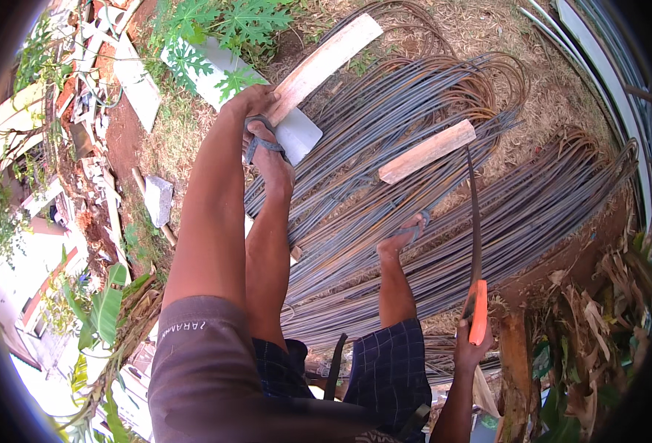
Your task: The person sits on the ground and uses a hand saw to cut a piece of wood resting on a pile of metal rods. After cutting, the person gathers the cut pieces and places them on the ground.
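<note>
at the far left, the person's left hand has its fingers gripping the near end of a wooden plank, beside a sandaled foot. at the near right, the right hand grasps an orange-handled handsaw, blade pointing far. right of the plank, a shorter board lies on steel rods.

Bluish bent rods at upper centre and darker bent rods at centre right form 2 broad bundles. Lobed green leaves spread at upper left; a grey slab lies at left, withered leaves at lower right.
</note>
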Tool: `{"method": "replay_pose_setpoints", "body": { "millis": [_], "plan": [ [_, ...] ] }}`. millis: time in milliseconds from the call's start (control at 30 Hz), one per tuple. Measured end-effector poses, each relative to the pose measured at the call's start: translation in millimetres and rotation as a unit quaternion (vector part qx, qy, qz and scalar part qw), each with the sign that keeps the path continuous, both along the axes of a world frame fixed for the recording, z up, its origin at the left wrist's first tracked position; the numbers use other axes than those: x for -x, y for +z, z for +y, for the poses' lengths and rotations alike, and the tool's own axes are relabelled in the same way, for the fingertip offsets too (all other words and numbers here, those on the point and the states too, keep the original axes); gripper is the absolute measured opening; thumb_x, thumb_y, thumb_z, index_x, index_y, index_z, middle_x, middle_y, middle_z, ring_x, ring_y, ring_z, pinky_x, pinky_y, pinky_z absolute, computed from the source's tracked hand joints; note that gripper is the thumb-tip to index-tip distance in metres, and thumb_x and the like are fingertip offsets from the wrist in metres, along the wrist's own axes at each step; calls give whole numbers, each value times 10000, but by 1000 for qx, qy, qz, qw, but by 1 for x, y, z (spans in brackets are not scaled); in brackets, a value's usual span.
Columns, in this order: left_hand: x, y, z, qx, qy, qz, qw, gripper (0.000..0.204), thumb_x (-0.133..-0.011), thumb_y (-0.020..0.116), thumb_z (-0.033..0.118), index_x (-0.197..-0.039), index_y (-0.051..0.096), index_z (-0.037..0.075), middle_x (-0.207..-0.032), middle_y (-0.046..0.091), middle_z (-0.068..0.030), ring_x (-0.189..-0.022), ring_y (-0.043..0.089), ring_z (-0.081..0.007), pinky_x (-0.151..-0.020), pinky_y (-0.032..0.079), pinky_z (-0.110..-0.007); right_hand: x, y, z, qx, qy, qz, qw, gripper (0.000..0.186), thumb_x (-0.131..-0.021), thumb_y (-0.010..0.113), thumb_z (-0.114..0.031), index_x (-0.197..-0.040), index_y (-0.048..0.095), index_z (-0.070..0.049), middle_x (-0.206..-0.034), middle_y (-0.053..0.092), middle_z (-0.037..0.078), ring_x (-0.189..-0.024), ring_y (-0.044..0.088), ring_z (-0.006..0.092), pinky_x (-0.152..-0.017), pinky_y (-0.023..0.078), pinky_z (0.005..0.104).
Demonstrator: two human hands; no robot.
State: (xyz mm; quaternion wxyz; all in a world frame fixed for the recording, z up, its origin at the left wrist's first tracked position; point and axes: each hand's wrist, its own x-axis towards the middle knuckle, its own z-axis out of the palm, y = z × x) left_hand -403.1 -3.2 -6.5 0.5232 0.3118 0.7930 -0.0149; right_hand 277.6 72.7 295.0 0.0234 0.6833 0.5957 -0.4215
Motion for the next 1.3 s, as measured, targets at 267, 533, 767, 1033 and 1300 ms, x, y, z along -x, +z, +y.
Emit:
{"method": "replay_pose_setpoints", "body": {
  "millis": [267, 533, 767, 1033, 1300],
  "plan": [
    [-41, 33, 47, 92, -104, 240, 961, 496, -967, 625, 454, -1285, 661, 76, -1269, 729, -183, -1191, 703, -328, -1124, 435, -524, 61, 13, -9, 13, -220, 14, 975, 166, -923, 696, -96, -970, 570, 1, -801, 570, 41, -688, 539, 117, -647, 454, 295],
    [-77, 40, 20, 38, -145, 314, 938, 619, -751, 843, 483, -1170, 642, 75, -1003, 781, -135, -999, 745, -297, -1130, 370, -542, 79, 32, -1, -138, 100, 56, 984, 284, -911, 705, -309, -915, 626, -37, -728, 576, 53, -649, 596, 223, -647, 486, 377],
    [-101, 30, 7, 2, -233, 284, 930, 534, -712, 890, 377, -1059, 632, 65, -871, 773, -109, -861, 762, -274, -950, 487, -414, 122, 34, 8, -97, 216, 86, 968, 255, -885, 746, -327, -865, 667, -84, -772, 634, 66, -660, 639, 294, -637, 503, 414],
    [-132, 47, 13, -121, -195, 383, 895, 613, -780, 860, 337, -1247, 574, 61, -1224, 674, -163, -1149, 668, -302, -1017, 480, -422, 87, 14, -2, -85, -37, 72, 993, 269, -906, 761, -233, -931, 612, -10, -792, 586, 39, -692, 554, 172, -665, 468, 350],
    [-346, -40, 46, 2, 169, -68, 983, 603, -918, 737, 279, -1400, 486, 18, -1431, 561, -190, -1299, 586, -360, -1075, 480, -456, 56, 7, -4, -65, -174, 27, 982, 250, -925, 728, -209, -975, 582, -11, -781, 578, 30, -688, 532, 129, -664, 453, 303]
  ]
}}
